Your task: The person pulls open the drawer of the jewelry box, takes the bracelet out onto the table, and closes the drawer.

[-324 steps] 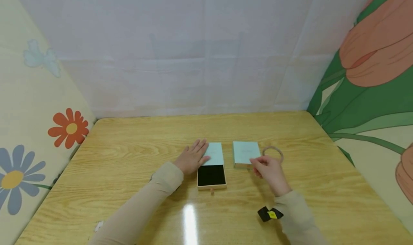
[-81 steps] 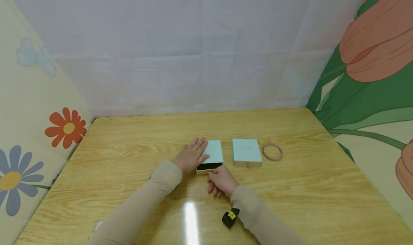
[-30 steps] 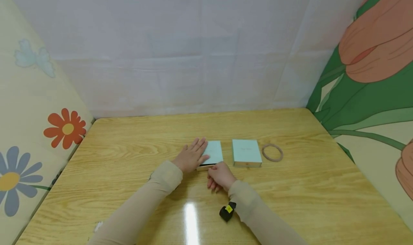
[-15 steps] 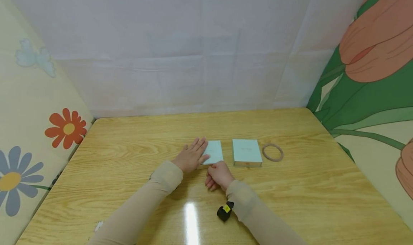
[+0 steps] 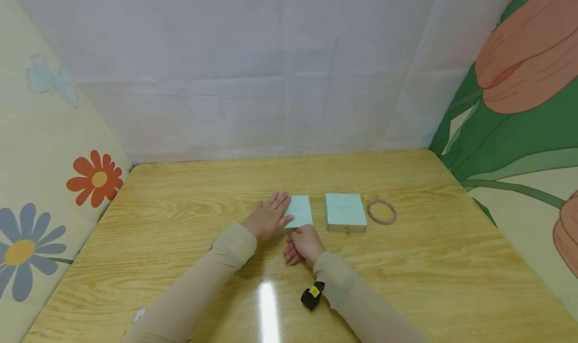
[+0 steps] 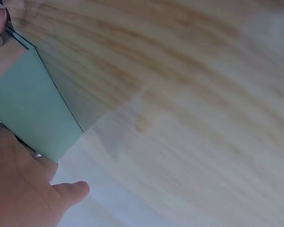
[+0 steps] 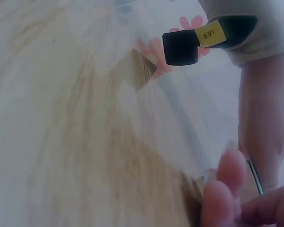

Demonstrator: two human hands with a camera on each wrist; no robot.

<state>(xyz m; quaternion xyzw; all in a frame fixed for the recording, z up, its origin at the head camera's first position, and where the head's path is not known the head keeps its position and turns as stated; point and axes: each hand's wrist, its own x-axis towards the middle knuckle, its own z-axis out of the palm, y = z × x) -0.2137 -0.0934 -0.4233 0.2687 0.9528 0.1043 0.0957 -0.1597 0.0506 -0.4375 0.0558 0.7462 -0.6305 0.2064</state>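
A flat pale-blue drawer box (image 5: 300, 208) lies mid-table, its drawer in. My left hand (image 5: 267, 218) rests on its left side, fingers spread and straight. In the left wrist view the blue sleeve (image 6: 33, 104) and peach drawer front show beside that palm. At the front edge is my right hand (image 5: 307, 243), fingers curled, with thumb and index finger pinching at the drawer front. The small pull tab there is hidden behind the fingers (image 7: 231, 172). Just right of it lies a second, similar closed box (image 5: 345, 209) with a small tab on its front.
A greyish-pink ring (image 5: 369, 212), bracelet-like, lies right of the second box. A small white scrap (image 5: 138, 314) is near my left forearm. A white cloth (image 5: 253, 107) hangs behind the wooden table (image 5: 433, 263), with flower-printed panels on both sides.
The left box's drawer, wide open earlier with its black lining showing, has slid in. My right hand moved from the second box to this drawer and then forward. My left hand stayed put.
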